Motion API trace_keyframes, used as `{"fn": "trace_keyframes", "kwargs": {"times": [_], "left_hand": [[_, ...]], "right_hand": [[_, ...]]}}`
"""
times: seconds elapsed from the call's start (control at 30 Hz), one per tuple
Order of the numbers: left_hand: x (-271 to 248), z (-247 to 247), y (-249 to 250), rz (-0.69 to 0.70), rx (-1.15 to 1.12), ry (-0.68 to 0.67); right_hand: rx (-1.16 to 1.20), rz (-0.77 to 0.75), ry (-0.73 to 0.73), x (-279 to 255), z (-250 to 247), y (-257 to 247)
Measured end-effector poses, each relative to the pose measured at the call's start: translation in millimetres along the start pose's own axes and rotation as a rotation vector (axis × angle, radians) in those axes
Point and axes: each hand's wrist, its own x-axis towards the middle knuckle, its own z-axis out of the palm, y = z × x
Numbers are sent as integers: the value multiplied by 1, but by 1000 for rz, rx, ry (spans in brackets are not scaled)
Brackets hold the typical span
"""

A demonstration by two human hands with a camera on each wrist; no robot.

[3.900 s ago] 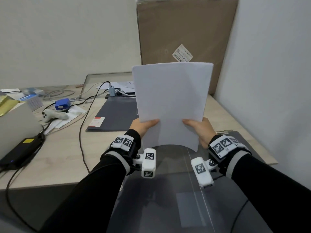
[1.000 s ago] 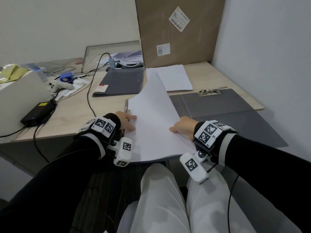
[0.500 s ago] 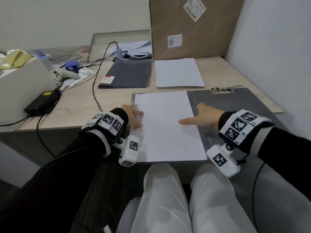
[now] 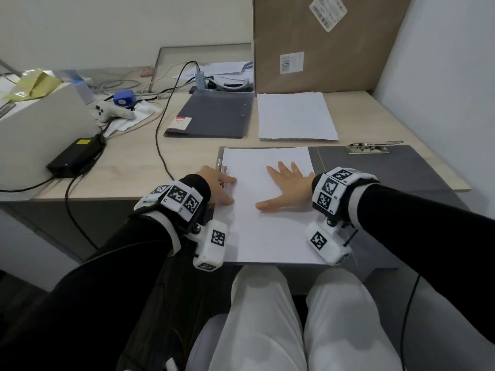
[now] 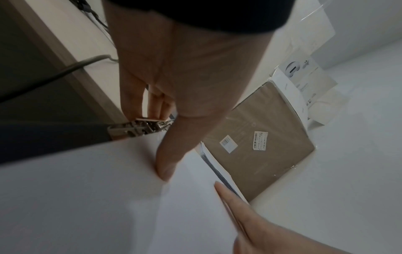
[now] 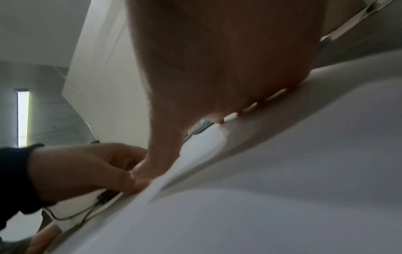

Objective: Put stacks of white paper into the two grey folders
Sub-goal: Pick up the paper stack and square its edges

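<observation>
The stack point(image 4: 267, 199), held upright in both hands a few seconds ago, has been laid flat in the open folder point(image 4: 380, 167) at the centre of the head view. The right hand point(image 4: 288, 187), which half a second ago lay off to the sheets' right edge, is now spread flat on the paper, pressing it down. The left hand point(image 4: 218, 184) is curled at the stack's left edge, its fingers at the metal clip point(image 5: 139, 128); whether the clip is gripped cannot be told. Clamping and closing seem to remain. A second stack point(image 4: 294, 116) and a closed folder point(image 4: 214, 115) lie side by side in the upper middle, untouched on the surface point(image 4: 128, 167)
</observation>
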Motion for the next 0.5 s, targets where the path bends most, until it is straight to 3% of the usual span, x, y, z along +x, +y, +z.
{"fn": "trace_keyframes", "kwargs": {"times": [0.3,0.5], "left_hand": [[6,3,-10,66,-132,27],[9,-7,-6,17,-676,196]], "right_hand": [[-74,26,13,8,8,1],[-62,27,21,8,8,2]]}}
